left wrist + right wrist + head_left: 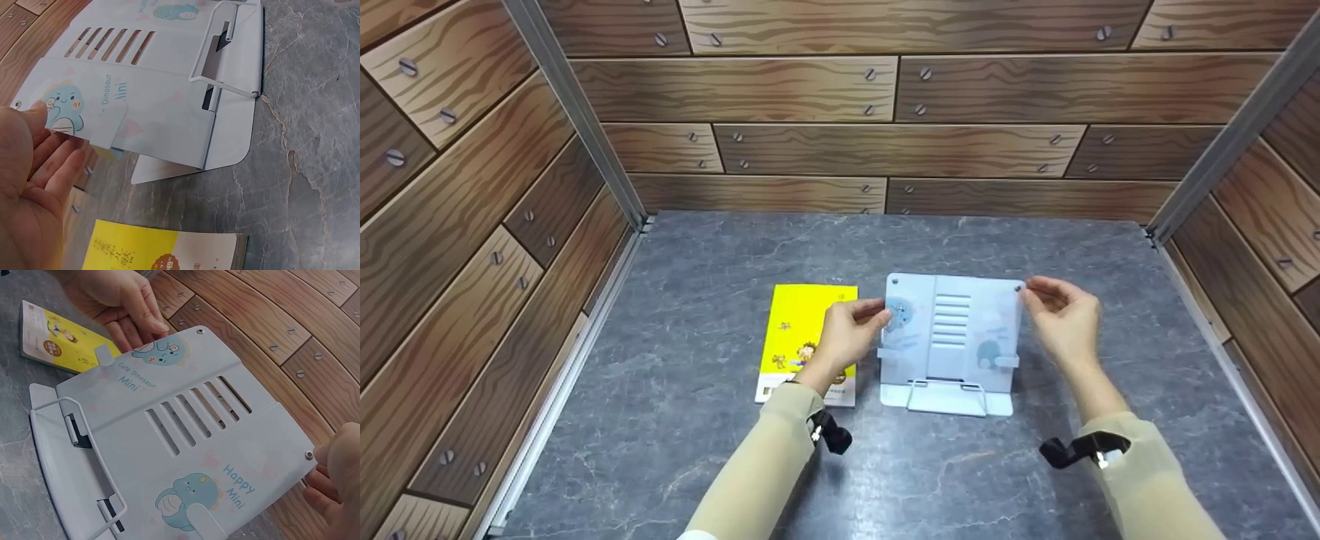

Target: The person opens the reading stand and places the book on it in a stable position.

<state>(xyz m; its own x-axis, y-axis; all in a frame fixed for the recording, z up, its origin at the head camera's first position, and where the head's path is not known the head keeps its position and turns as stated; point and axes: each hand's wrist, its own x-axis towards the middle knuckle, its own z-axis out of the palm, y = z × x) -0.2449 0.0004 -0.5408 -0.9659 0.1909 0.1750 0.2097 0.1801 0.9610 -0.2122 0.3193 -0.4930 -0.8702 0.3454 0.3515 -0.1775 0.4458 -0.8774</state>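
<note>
A pale blue-white metal book stand (952, 330) with cartoon dinosaurs and a row of slots stands tilted back on its base, wire page holder (225, 87) at the front. My left hand (851, 330) pinches its left edge, thumb on the front and fingers behind, as the left wrist view shows. At the upper right corner, by a rivet, my right hand (1063, 311) pinches the panel's edge between thumb and fingers; part of that grip is hidden in the right wrist view. Left of the stand lies a yellow and white book (810, 322), partly beneath my left forearm.
The grey marble-patterned table (697, 315) carries both things. Wood-patterned walls (885, 90) close it in at the back and sides, with metal rails (555, 420) along the side edges. Black straps (831, 433) sit on both wrists.
</note>
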